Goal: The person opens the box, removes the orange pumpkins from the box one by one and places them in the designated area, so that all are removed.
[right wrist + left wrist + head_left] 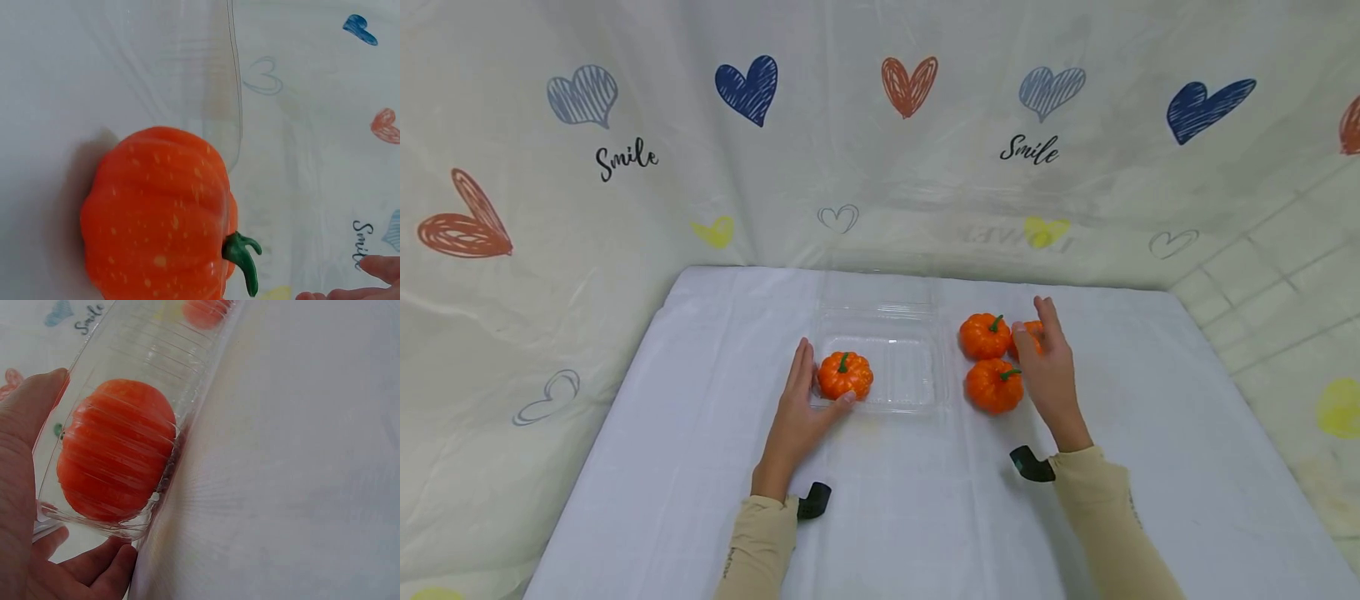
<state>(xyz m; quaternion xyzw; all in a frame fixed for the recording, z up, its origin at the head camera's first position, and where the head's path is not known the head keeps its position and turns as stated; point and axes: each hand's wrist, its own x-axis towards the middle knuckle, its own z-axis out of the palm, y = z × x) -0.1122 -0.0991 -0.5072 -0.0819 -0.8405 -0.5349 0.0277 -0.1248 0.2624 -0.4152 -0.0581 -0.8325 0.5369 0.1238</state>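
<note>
A clear plastic clamshell container lies on the table with its lid folded back. Inside, at its left end, sits a small orange toy pumpkin with a green stem. My left hand grips the container's near left corner, the thumb on the rim and the fingers along the side. To the right of the container stand two pumpkins and a third pumpkin, partly hidden by my right hand. That hand has its fingers extended and holds nothing.
A white cloth covers the table. Behind it hangs a pale curtain printed with hearts and "Smile". Dark wrist-worn devices stick out from both sleeves.
</note>
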